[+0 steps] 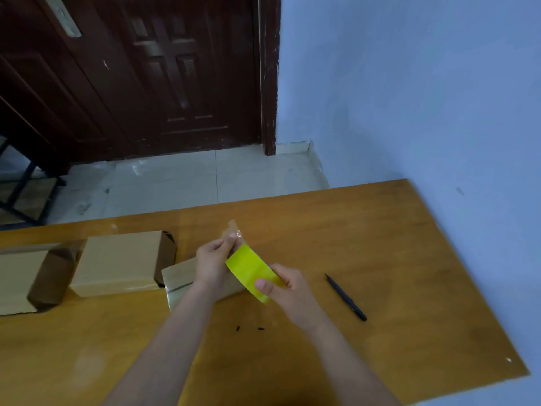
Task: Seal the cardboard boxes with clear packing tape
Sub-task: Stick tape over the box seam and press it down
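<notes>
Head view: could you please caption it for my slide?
Left hand pulls clear tape from the yellow roll in the right hand, above a cardboard box.

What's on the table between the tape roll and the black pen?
Nothing but bare tabletop in the head view. The right hand holds the tape roll, and the black pen lies apart, off to the right.

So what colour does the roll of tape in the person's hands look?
Bright yellow-green roll of packing tape, seen best in the head view, the only one.
</notes>
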Tool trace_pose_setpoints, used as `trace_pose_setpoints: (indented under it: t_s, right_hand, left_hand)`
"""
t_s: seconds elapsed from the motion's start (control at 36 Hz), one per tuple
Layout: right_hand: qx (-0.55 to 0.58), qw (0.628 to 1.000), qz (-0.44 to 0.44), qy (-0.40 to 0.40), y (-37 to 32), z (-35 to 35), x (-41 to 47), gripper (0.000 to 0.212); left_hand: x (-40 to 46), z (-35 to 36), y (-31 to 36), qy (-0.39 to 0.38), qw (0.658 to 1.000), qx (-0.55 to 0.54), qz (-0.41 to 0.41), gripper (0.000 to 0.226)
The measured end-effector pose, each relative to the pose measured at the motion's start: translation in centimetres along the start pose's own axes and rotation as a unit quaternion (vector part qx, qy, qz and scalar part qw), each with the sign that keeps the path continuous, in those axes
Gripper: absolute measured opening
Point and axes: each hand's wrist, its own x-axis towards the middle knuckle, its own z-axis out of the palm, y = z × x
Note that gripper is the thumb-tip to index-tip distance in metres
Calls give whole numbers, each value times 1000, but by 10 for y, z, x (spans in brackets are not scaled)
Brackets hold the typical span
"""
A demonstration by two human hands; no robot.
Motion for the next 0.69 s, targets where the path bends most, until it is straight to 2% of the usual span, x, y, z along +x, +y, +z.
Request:
trace_pose_setpoints:
  t_s: [0.14,0.22,0.33,0.39,0.44,0.58,0.69]
  right_hand:
    - [0,1000,2,4,6,0,-3,29]
    - [-2,1000,0,12,8,1,-6,35]
    - [4,999,-14,31,10,4,-10,70]
    - [13,1000,-8,23,11,7,-13,77]
    - [20,1000,7,19,13,10,-16,75]
    - [39,995,46,74,16,23,-22,45]
    - [62,988,59,131,19,27,-23,52]
  left_hand:
    - [1,1,-1,0,999,38,-4,31]
    - [5,-1,-3,4,994,106,24,31]
    - [13,-5,-4,3,978,201,62,18]
    - [17,-7,-3,-8,976,210,64,16]
    - [19,-6,0,-25,977,205,58,17]
    - [26,-2,-1,-39,973,219,66,21]
    - [33,-2,0,-10,974,215,77,27]
